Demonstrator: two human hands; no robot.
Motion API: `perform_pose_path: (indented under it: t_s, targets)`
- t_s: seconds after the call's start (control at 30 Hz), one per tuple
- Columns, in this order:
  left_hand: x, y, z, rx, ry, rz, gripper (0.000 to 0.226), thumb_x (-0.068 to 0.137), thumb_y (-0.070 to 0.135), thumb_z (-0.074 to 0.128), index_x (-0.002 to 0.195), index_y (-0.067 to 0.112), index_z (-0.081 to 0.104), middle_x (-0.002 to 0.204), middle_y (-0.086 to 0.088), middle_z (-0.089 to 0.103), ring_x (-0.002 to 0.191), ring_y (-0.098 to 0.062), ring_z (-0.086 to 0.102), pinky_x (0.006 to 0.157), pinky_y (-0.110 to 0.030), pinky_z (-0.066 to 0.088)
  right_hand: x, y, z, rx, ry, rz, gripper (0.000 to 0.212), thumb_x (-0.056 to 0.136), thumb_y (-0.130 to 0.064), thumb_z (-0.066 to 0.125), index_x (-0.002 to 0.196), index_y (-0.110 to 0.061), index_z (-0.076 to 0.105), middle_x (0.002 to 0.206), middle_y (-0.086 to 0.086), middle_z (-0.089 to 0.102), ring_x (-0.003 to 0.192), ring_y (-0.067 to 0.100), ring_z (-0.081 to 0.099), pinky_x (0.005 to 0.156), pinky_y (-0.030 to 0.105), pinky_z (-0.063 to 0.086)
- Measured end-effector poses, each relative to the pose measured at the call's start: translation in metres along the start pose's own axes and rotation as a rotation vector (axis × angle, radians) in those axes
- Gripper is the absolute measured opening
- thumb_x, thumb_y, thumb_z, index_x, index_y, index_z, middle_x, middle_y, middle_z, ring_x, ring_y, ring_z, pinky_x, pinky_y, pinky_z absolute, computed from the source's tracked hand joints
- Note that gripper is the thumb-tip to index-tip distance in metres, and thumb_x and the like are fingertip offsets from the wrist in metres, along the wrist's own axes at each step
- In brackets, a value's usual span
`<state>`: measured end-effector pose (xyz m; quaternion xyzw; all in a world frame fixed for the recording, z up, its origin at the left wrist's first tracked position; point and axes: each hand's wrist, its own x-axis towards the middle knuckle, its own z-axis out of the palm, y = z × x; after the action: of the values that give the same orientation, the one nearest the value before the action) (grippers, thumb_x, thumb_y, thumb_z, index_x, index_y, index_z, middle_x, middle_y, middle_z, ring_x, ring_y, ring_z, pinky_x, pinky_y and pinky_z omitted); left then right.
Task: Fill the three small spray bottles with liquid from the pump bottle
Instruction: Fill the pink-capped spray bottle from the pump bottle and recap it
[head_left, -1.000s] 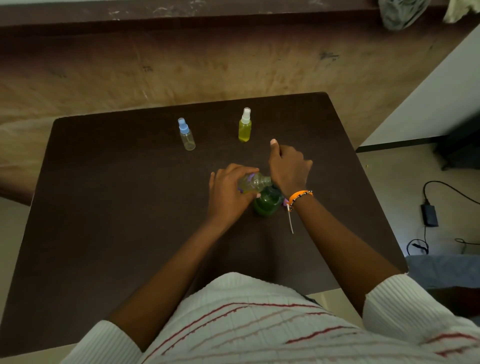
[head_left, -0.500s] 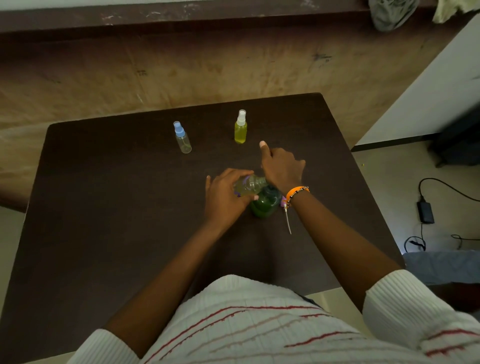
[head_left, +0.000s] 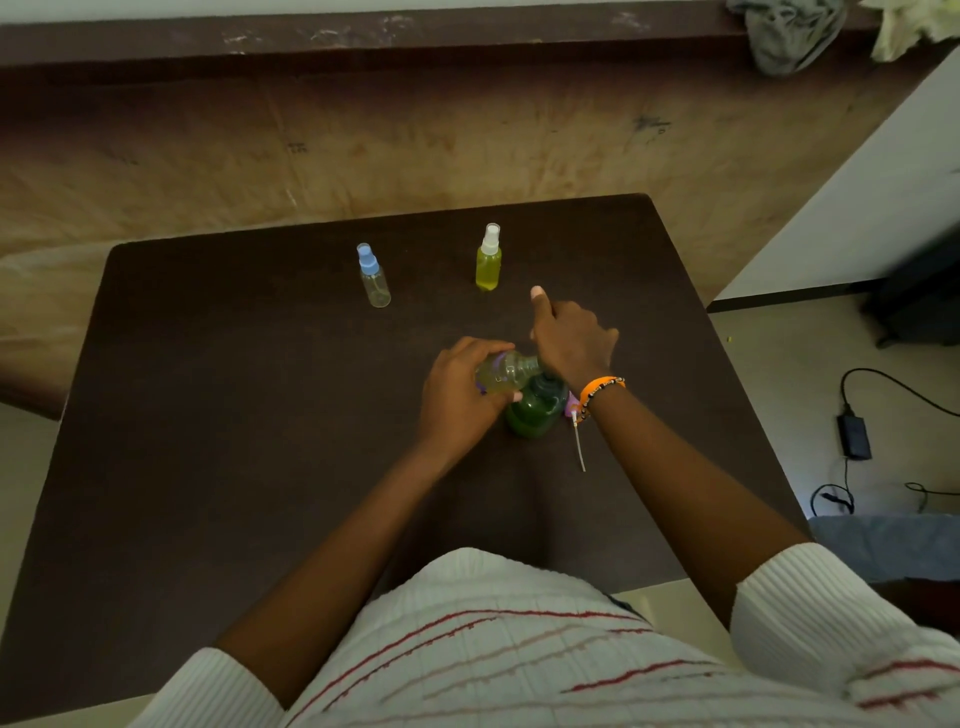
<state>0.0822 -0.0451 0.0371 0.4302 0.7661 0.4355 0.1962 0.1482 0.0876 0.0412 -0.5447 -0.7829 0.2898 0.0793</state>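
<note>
A green pump bottle (head_left: 535, 413) stands near the middle of the dark table (head_left: 208, 415). My left hand (head_left: 460, 395) grips a small clear spray bottle (head_left: 506, 371), tilted on its side against the pump bottle's top. My right hand (head_left: 571, 340) rests on the pump head, thumb raised, hiding the pump. A purple spray cap with a white dip tube (head_left: 577, 441) lies just right of the green bottle. Farther back stand a blue-capped clear spray bottle (head_left: 374, 278) and a white-capped spray bottle (head_left: 489, 258) full of yellow liquid.
The table's far edge meets a worn brown wall (head_left: 467, 130). On the floor to the right lie a black power adapter with cable (head_left: 853, 436) and a dark object (head_left: 914, 296). Cloths (head_left: 789, 31) hang over the ledge at top right.
Both hands stay on the bottles; my right thumb has shifted only slightly. The view has drifted a little, so everything sits slightly lower and left.
</note>
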Motion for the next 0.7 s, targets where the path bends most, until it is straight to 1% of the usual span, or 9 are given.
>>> perform_pose_path:
  t_s: [0.07, 0.13, 0.17, 0.27, 0.3, 0.37, 0.47, 0.57, 0.7]
  targets:
    - [0.000, 0.000, 0.000, -0.001, -0.002, -0.006, 0.049, 0.061, 0.013, 0.081, 0.107, 0.017, 0.065, 0.103, 0.003, 0.062, 0.097, -0.017, 0.057, 0.088, -0.038, 0.046, 0.002, 0.000, 0.000, 0.006, -0.048, 0.023, 0.067, 0.100, -0.054, 0.020, 0.096, -0.011, 0.071, 0.111, 0.010, 0.067, 0.111, 0.030, 0.056, 0.107, 0.052, 0.020]
    - [0.001, -0.001, 0.001, -0.003, -0.002, -0.011, 0.049, 0.061, 0.014, 0.081, 0.107, 0.018, 0.065, 0.103, 0.004, 0.061, 0.097, -0.017, 0.057, 0.087, -0.037, 0.047, 0.003, 0.001, 0.001, 0.031, -0.040, 0.036, 0.066, 0.100, -0.054, 0.021, 0.094, -0.010, 0.070, 0.109, 0.010, 0.067, 0.109, 0.030, 0.056, 0.108, 0.053, 0.019]
    - [0.001, -0.001, 0.001, 0.002, -0.005, -0.012, 0.049, 0.061, 0.014, 0.081, 0.107, 0.019, 0.065, 0.103, 0.005, 0.061, 0.097, -0.017, 0.057, 0.086, -0.035, 0.047, 0.003, 0.002, 0.002, 0.047, -0.007, 0.041, 0.065, 0.100, -0.053, 0.022, 0.092, -0.010, 0.070, 0.107, 0.010, 0.068, 0.107, 0.030, 0.057, 0.108, 0.052, 0.020]
    - [0.002, -0.003, 0.003, 0.028, -0.020, -0.019, 0.050, 0.061, 0.013, 0.081, 0.108, 0.019, 0.065, 0.104, 0.004, 0.061, 0.098, -0.018, 0.056, 0.084, -0.028, 0.043, -0.002, 0.004, 0.005, 0.046, 0.162, 0.038, 0.057, 0.101, -0.047, 0.028, 0.087, -0.008, 0.067, 0.101, 0.010, 0.069, 0.101, 0.031, 0.059, 0.105, 0.049, 0.027]
    - [0.002, -0.004, 0.003, 0.033, -0.026, -0.024, 0.050, 0.061, 0.013, 0.081, 0.108, 0.019, 0.065, 0.105, 0.003, 0.061, 0.098, -0.017, 0.055, 0.084, -0.027, 0.042, -0.004, 0.004, 0.006, 0.031, 0.197, 0.026, 0.054, 0.102, -0.045, 0.029, 0.085, -0.008, 0.065, 0.098, 0.010, 0.069, 0.098, 0.030, 0.060, 0.102, 0.047, 0.029]
    - [0.002, -0.004, 0.003, 0.036, -0.036, -0.026, 0.051, 0.061, 0.013, 0.081, 0.108, 0.019, 0.065, 0.106, 0.003, 0.061, 0.099, -0.017, 0.056, 0.084, -0.028, 0.043, -0.005, 0.004, 0.008, 0.016, 0.211, -0.001, 0.052, 0.102, -0.044, 0.029, 0.079, -0.010, 0.062, 0.093, 0.010, 0.069, 0.093, 0.029, 0.060, 0.099, 0.045, 0.031]
    - [0.001, -0.005, 0.002, 0.032, -0.036, -0.026, 0.051, 0.061, 0.015, 0.081, 0.109, 0.020, 0.064, 0.106, 0.003, 0.061, 0.099, -0.018, 0.056, 0.085, -0.032, 0.046, -0.004, 0.005, 0.008, 0.007, 0.193, -0.032, 0.052, 0.102, -0.045, 0.028, 0.075, -0.012, 0.058, 0.090, 0.009, 0.069, 0.091, 0.028, 0.061, 0.098, 0.045, 0.031]
    - [0.000, -0.004, 0.002, 0.022, -0.022, -0.015, 0.049, 0.063, 0.016, 0.080, 0.109, 0.021, 0.064, 0.106, 0.004, 0.061, 0.098, -0.017, 0.055, 0.082, -0.028, 0.044, 0.000, 0.004, 0.004, 0.039, 0.113, 0.000, 0.059, 0.100, -0.050, 0.026, 0.087, -0.010, 0.067, 0.101, 0.009, 0.070, 0.101, 0.029, 0.060, 0.103, 0.049, 0.028]
    - [0.000, -0.004, 0.002, 0.023, -0.012, -0.006, 0.049, 0.063, 0.018, 0.080, 0.109, 0.021, 0.063, 0.104, 0.005, 0.061, 0.098, -0.016, 0.055, 0.082, -0.027, 0.043, 0.007, 0.003, -0.001, 0.070, -0.027, 0.077, 0.063, 0.099, -0.054, 0.024, 0.099, -0.012, 0.070, 0.117, 0.011, 0.066, 0.116, 0.032, 0.054, 0.109, 0.052, 0.020]
